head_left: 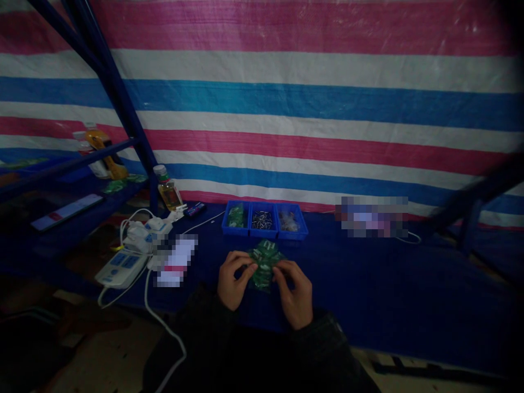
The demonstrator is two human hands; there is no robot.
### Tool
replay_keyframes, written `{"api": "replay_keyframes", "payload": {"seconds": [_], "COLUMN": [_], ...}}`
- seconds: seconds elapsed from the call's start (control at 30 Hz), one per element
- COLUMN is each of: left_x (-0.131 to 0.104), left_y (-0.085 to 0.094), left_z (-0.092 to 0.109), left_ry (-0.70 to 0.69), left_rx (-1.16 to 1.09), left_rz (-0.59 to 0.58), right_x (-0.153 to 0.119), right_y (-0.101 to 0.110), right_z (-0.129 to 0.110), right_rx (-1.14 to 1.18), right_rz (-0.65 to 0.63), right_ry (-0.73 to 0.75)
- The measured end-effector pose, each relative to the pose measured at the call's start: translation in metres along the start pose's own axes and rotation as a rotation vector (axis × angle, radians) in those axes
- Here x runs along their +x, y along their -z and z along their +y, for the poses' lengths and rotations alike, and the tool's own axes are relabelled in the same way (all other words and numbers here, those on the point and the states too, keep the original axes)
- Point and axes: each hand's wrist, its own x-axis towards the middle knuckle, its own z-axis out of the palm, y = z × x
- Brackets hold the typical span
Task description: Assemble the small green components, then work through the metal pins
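A crinkled green plastic packet (265, 261) with white print is held between my two hands, just above the blue table. My left hand (234, 278) pinches its left side between thumb and fingers. On its right side, my right hand (293, 292) has thumb and forefinger closed on the plastic. Behind the packet stands a blue three-part tray (264, 232). Its left compartment holds green packets (236, 216), the middle one small metal pieces (262, 220), and the right one clear plastic bits (289, 222).
Left of my hands lie a blurred-out phone (178, 262), a white power strip (121, 269) with plugs and cables, and a bottle (167, 188). A blurred-out item (370, 216) lies at the back right. Blue metal posts (123, 103) frame the table; a striped sheet hangs behind.
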Motion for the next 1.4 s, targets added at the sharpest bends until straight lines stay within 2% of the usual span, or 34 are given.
{"api": "replay_keyframes", "payload": {"seconds": [0.13, 0.23, 0.47, 0.7, 0.83, 0.93, 1.07, 1.3, 1.4], "left_x": [-0.0022, -0.0035, -0.001, -0.0007, 0.0007, 0.0006, -0.0018, -0.0029, -0.0026], "left_y": [-0.0027, -0.0038, 0.0007, 0.0, -0.0002, -0.0006, -0.0028, -0.0019, -0.0005], "left_z": [-0.0012, -0.0019, 0.0001, -0.0051, -0.002, 0.0003, -0.0017, -0.0059, -0.0073], "left_ry": [0.08, 0.133, 0.066, 0.071, 0.058, 0.04, 0.097, 0.11, 0.105], "left_rx": [-0.076, -0.103, -0.061, -0.056, -0.011, 0.003, -0.066, -0.078, -0.067], "left_rz": [0.03, 0.023, -0.031, -0.055, -0.04, -0.029, 0.007, -0.008, -0.028], "right_x": [-0.0032, -0.0033, -0.0025, -0.0016, 0.0008, -0.0002, -0.0035, -0.0022, -0.002], "right_y": [-0.0026, -0.0003, 0.0036, 0.0015, 0.0016, 0.0, -0.0026, 0.0017, 0.0023], "right_z": [0.0022, 0.0019, 0.0035, 0.0045, 0.0001, 0.0008, 0.0052, 0.0018, 0.0022], "right_rx": [0.077, 0.044, -0.018, 0.003, -0.011, -0.009, 0.053, -0.019, -0.022], "right_rz": [0.022, 0.023, -0.007, -0.02, 0.005, 0.01, 0.043, -0.044, -0.028], "right_ry": [-0.086, -0.069, -0.027, -0.011, 0.029, 0.001, -0.073, -0.007, -0.02]}}
